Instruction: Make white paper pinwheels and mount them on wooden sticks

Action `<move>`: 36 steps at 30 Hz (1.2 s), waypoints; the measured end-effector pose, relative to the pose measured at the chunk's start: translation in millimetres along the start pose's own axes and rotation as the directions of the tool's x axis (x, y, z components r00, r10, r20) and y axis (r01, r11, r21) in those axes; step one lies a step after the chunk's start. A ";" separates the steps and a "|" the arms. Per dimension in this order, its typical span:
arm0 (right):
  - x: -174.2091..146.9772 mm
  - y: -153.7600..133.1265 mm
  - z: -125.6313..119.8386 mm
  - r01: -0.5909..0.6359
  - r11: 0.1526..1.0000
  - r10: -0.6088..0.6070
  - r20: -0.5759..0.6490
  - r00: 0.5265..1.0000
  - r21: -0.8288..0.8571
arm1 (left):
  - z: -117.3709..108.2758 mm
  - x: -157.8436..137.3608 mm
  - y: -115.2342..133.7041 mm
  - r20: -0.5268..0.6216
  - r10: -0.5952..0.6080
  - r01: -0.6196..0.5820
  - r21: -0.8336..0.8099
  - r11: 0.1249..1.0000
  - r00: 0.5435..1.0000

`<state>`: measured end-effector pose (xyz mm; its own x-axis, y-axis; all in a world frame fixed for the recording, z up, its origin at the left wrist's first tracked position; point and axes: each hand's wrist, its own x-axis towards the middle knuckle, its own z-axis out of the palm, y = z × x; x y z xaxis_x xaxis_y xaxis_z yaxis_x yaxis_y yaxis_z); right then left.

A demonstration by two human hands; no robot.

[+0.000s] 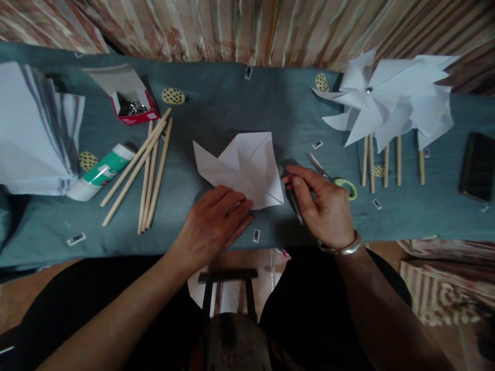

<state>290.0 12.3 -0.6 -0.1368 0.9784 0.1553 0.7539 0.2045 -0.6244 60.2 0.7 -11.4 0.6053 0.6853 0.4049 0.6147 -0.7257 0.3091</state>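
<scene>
In front of me lies a square sheet of white paper (pixel 253 165), cut in from its corners, with one flap raised at the left. My left hand (pixel 218 216) has its fingers bent together on the paper's lower edge and presses it to the cloth. Just right of the paper, my right hand (pixel 320 198) is closed, thumb and fingers together; whatever is between them is hidden or too small to make out. A thin grey strip (pixel 297 208) shows under this hand. Scissors (pixel 346 186) with green handles lie partly behind it.
Finished paper pinwheels (pixel 390 98) on sticks lie at the right, near a dark phone (pixel 477 166). Leftward are wooden sticks (pixel 158 175), a glue stick (pixel 102 172), an open red box (pixel 135 109) of small metal pieces and a stack of paper (pixel 34 134).
</scene>
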 end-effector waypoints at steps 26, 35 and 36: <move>-4.8 0.8 10.6 0.310 0.949 -0.307 0.343 0.888 0.047 | -7.3 -8.7 5.3 0.130 -0.033 0.037 -0.025 0.999 0.991; -5.1 -2.6 19.2 0.294 0.954 -0.297 0.328 0.897 0.062 | -4.4 -9.4 6.6 0.145 -0.019 0.022 -0.016 1.000 0.989; -5.5 -2.7 19.9 0.301 0.953 -0.298 0.328 0.896 0.046 | -3.6 -9.9 6.8 0.139 -0.017 0.018 -0.008 1.000 0.990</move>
<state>275.9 7.1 -15.0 -0.5582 0.8264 0.0747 0.6479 0.4903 -0.5830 56.5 -11.2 -10.3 0.6595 0.6993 0.2759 0.6214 -0.7136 0.3234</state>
